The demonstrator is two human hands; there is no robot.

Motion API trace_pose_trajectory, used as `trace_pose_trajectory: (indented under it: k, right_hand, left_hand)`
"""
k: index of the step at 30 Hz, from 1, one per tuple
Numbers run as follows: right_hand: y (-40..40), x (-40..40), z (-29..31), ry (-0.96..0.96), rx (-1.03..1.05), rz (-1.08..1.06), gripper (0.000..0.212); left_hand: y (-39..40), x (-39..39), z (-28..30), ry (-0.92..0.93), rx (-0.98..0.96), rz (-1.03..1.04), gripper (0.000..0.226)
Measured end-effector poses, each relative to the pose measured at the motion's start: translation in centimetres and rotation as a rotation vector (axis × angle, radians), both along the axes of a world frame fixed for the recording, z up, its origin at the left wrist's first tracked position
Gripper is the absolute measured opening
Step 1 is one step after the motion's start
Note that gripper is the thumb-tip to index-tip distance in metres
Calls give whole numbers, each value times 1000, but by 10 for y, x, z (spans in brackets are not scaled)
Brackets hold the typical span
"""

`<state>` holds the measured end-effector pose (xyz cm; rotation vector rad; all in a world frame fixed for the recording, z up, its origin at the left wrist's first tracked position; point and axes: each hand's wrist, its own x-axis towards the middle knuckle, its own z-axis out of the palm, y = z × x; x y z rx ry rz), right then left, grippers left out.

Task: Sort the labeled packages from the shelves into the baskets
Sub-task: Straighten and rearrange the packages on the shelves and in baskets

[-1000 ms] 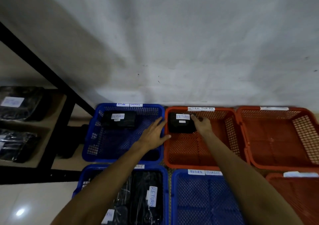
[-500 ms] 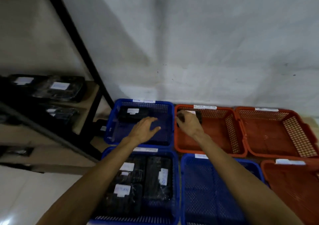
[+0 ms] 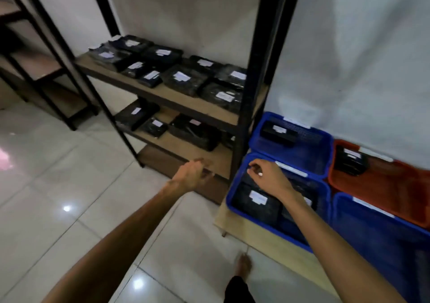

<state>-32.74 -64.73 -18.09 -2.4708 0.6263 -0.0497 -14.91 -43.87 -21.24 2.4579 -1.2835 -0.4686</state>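
Both hands are hanging empty between jobs, which suggests one package is down and the next is being sought. The left hand [image 3: 193, 174], at the centre of the frame, is reaching toward the black metal shelving unit with pale wooden boards [image 3: 162, 98]; its fingers are loosely curled and holding nothing. The right hand [image 3: 267, 174], just right of centre, is hovering over the near blue plastic mesh basket [image 3: 235, 206], fingers bent and relaxed, gripping nothing as far as can be told.

The black plastic-wrapped packages with white paper labels [image 3: 183, 79] are lying flat on the upper-centre shelf boards, labels facing up, probably so they can be read at a glance. More are sitting on the board below. Sorted ones are resting in the baskets at right: several in the near blue one, one in the far blue plastic basket [image 3: 309, 149], one in the orange plastic mesh basket [image 3: 395, 186]. The baskets are standing side by side on a low pale wooden platform [image 3: 263, 237], each with a white tag on its rim, likely naming its category
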Motion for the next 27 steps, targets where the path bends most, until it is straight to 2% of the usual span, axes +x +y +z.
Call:
trace_pose_trajectory:
  k: [4, 8, 14, 18, 22, 27]
  right_hand:
    - [57, 43, -4, 40, 37, 61, 28]
    - [90, 95, -13, 78, 58, 120, 31]
    - [114, 196, -49, 161, 100, 135, 39]
    - [124, 287, -98, 212, 63, 148, 41]
    - [131, 376, -165, 206, -21, 122, 48]
    - [138, 475, -264, 168, -42, 47, 50]
  left_hand:
    - [74, 51, -17, -35, 47, 90, 62]
    - [114, 76, -1, 2, 8, 228, 51]
    - [142, 161, -30, 79, -6, 315, 48]
    - [142, 243, -71, 126, 16, 367, 51]
    - [136, 329, -136, 186, 19, 440, 56]
    - [119, 426, -220, 168, -40, 476, 53]
